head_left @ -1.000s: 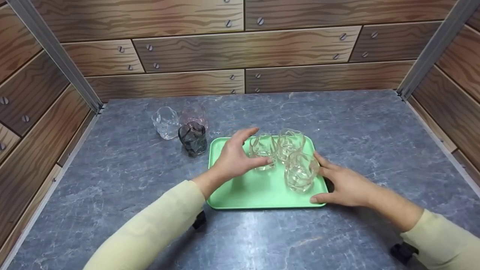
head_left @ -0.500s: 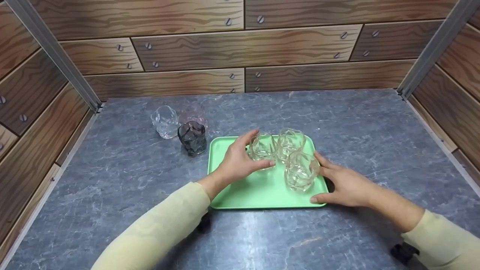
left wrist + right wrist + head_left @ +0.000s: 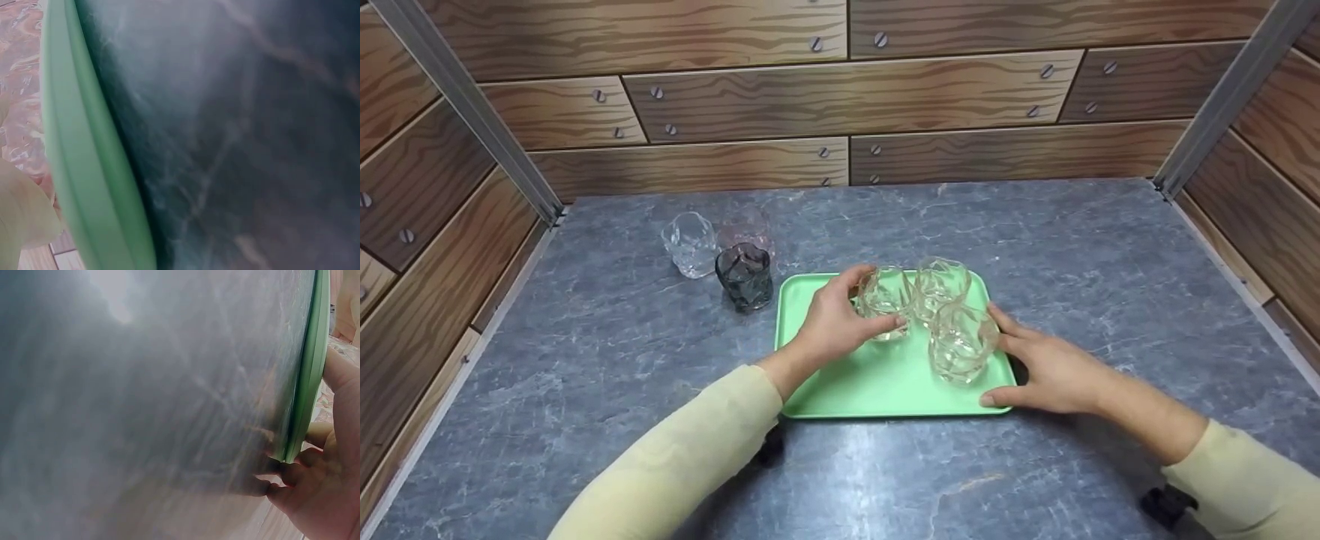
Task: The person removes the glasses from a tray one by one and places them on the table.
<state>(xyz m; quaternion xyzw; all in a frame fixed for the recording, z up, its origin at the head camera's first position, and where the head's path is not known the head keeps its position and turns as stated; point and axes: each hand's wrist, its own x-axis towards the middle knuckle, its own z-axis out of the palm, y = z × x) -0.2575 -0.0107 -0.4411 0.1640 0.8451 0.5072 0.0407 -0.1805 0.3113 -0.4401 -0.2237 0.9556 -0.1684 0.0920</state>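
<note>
On the green tray (image 3: 870, 390) stand three clear faceted glasses, close together. My left hand (image 3: 834, 321) holds the left glass (image 3: 887, 292), thumb on its near side and fingers round the far side. The back right glass (image 3: 941, 289) and the front right glass (image 3: 960, 349) stand beside it. My right hand (image 3: 1054, 373) grips the tray's right edge, its thumb over the rim at the near corner. The right wrist view shows fingers (image 3: 287, 475) of that hand at the tray's edge. Only the tray's rim (image 3: 84, 140) and part of a glass show in the left wrist view.
Left of the tray, a dark grey glass (image 3: 745, 277), a clear glass (image 3: 691, 244) and a faint pinkish glass (image 3: 748, 229) stand grouped on the grey marbled table (image 3: 607, 337). Wood-patterned walls (image 3: 840, 97) enclose the back and sides.
My left hand has moved slightly right and its fingers have closed in round the left glass. The right hand and the tray stay where they were.
</note>
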